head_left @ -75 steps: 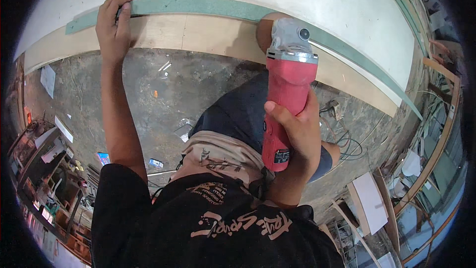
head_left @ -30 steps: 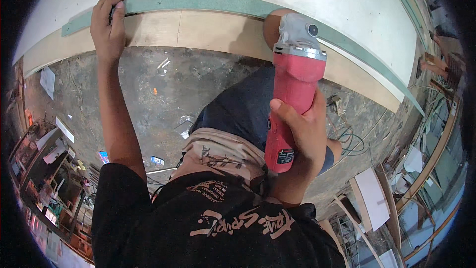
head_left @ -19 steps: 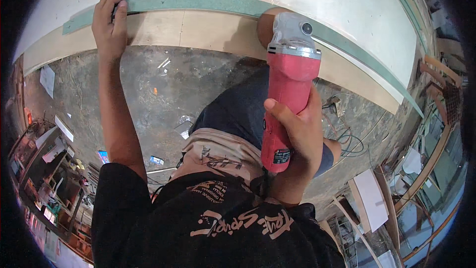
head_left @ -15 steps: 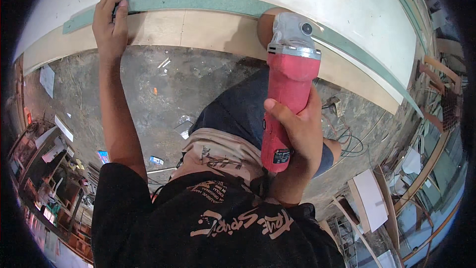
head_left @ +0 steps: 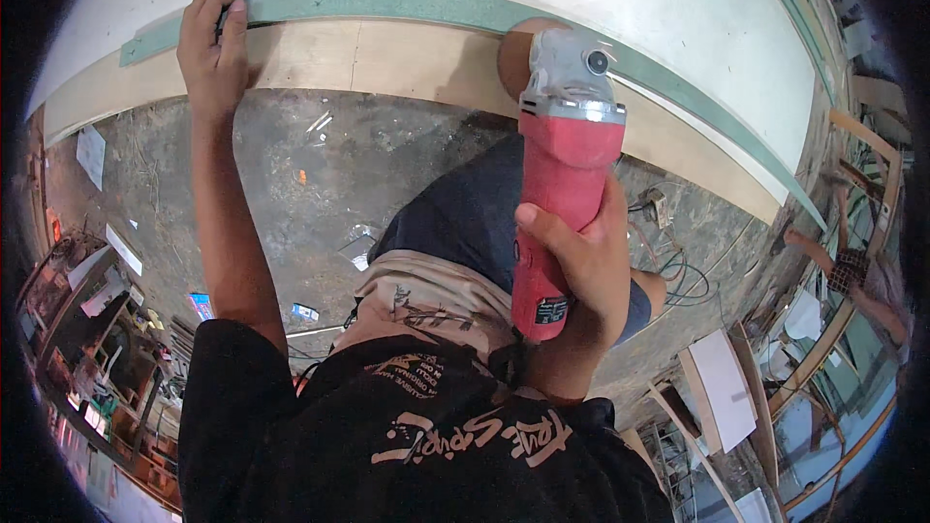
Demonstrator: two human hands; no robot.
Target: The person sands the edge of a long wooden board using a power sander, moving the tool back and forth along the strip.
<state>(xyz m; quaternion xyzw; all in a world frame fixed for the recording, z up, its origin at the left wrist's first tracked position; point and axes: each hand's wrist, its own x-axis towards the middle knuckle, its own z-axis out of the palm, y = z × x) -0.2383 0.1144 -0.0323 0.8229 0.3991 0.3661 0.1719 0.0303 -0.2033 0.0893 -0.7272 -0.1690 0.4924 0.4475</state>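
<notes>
The person's left hand (head_left: 213, 53) lies toward the left end of a long, narrow, flat green strip (head_left: 378, 0), which runs along the near edge of a broad, smooth white panel (head_left: 678, 0), just beyond a pale tan wooden board (head_left: 310, 56). Its fingers are bent and mostly closed over the strip, the tips at the far edge and the thumb nearer the body, apparently to keep that end from shifting. A bare knee (head_left: 515, 63) bears over the strip farther right, probably as a second weight holding it flat. The right hand (head_left: 576, 247) wraps a red angle grinder with a silver metal head (head_left: 567, 169), its fingers closed round the body and the thumb laid across the top, likely for firm one-handed control. The head sits over the strip just right of the knee; its underside is hidden, so whether it touches the strip cannot be told. Below lies the stained grey floor (head_left: 262, 155).
</notes>
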